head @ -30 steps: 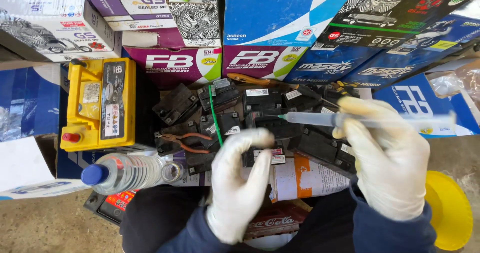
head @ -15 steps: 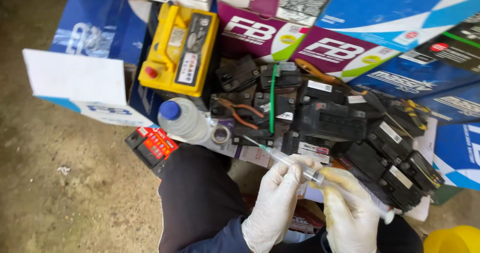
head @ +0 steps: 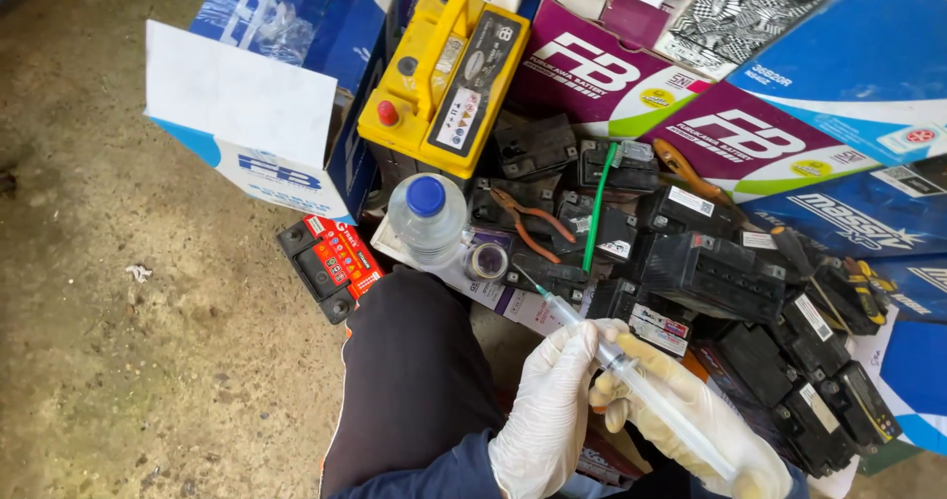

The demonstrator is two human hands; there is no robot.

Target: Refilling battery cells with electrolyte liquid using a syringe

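Observation:
Both my hands wear white gloves and share a clear plastic syringe (head: 631,376). My left hand (head: 548,412) wraps the barrel near its front. My right hand (head: 702,422) holds the rear part with the drawn-out plunger. The thin needle (head: 526,280) points up-left, ending over the pile of small black batteries (head: 725,272), near a small round roll (head: 486,261). A clear plastic bottle with a blue cap (head: 427,215) stands just left of that roll. My dark-trousered knee (head: 414,371) is below it.
A yellow battery (head: 444,75) lies at the top. Orange-handled pliers (head: 528,225) and a green rod (head: 598,208) rest on the black batteries. A red-labelled black battery (head: 327,263) lies on the concrete floor (head: 128,361). Purple, blue and white cartons (head: 612,70) ring the pile.
My view swung left and down. My hands dropped toward my lap, both closing on the syringe, whose needle now points up-left instead of lying level.

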